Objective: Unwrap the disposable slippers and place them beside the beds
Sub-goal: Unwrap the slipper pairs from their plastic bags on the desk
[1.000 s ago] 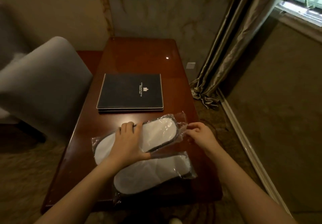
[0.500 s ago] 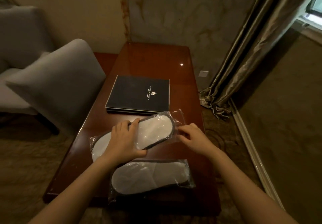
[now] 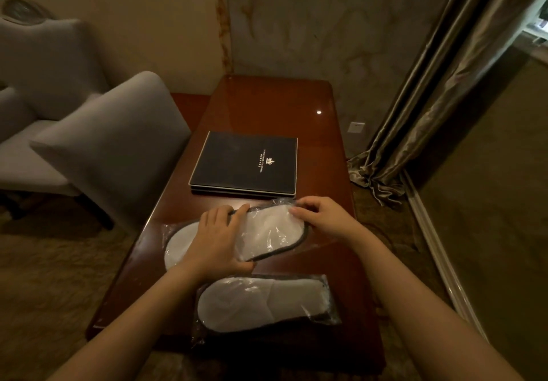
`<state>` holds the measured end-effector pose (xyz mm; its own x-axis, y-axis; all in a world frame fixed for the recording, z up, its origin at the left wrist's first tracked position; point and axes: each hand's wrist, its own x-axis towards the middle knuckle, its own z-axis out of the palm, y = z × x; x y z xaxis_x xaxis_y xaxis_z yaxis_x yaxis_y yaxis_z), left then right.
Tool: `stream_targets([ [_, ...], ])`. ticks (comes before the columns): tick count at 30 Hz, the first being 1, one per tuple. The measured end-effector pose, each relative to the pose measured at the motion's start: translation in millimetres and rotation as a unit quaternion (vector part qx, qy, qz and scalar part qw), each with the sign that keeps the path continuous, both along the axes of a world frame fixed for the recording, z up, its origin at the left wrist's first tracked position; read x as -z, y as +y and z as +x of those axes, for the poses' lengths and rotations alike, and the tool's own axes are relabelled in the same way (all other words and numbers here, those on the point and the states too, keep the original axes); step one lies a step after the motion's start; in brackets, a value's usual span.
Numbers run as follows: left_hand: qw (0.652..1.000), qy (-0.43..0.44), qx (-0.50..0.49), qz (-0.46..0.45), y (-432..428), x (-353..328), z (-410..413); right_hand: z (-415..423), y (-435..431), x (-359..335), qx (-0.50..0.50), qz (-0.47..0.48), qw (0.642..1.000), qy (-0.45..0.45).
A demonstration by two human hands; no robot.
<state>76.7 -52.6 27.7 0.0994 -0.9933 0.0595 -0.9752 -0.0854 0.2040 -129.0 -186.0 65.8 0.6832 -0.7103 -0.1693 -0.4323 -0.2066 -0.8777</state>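
Two pairs of white disposable slippers with dark trim lie in clear plastic wrappers on a dark red wooden table (image 3: 267, 104). The farther pack (image 3: 267, 236) lies across the table; my left hand (image 3: 216, 239) presses flat on its middle, thumb under its near edge. My right hand (image 3: 321, 217) pinches the plastic at the pack's right, far end. The nearer pack (image 3: 261, 303) lies untouched by the table's front edge, its wrapper closed.
A black hotel folder (image 3: 244, 164) lies on the table just beyond the slippers. A grey upholstered chair (image 3: 98, 143) stands at the table's left. Brown curtains (image 3: 430, 84) hang at the right, with carpet floor around and a wall socket (image 3: 355, 127) behind.
My right hand has moved up from beside the pack's right end onto the plastic at its far corner. The camera has shifted, and my left hand stays on the pack.
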Motion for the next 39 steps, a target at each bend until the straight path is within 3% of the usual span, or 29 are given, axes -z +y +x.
stream_targets([
  [4,1.000,-0.014,0.006,-0.005,-4.4,0.4,1.9,4.2,-6.1,-4.9,-0.021,-0.002,1.000,-0.009],
  [9,0.998,-0.051,0.018,0.022,-10.8,3.6,11.6,-18.7,-25.5,-1.9,0.018,0.077,0.997,-0.008],
  [13,0.996,-0.081,0.036,0.027,-21.2,14.1,8.7,-9.0,-36.1,-5.5,-0.083,0.006,0.988,0.127],
  [15,0.996,-0.074,0.040,0.034,-27.1,21.4,9.0,2.7,-37.6,-4.6,-0.107,-0.049,0.983,0.143],
  [22,0.998,0.021,0.013,0.057,-52.4,37.6,28.2,4.2,-52.8,-4.3,-0.008,-0.037,0.997,0.062],
  [25,0.995,0.017,-0.025,0.097,-62.5,46.3,40.2,-7.3,-55.9,-5.4,0.061,-0.026,0.998,0.013],
  [34,0.990,0.036,-0.085,0.103,-84.5,67.0,54.3,-35.9,-64.4,-24.7,0.190,-0.020,0.979,-0.075],
  [39,0.982,0.052,-0.135,0.121,-96.9,75.0,51.9,-48.3,-74.4,-49.5,0.278,-0.021,0.950,-0.141],
])
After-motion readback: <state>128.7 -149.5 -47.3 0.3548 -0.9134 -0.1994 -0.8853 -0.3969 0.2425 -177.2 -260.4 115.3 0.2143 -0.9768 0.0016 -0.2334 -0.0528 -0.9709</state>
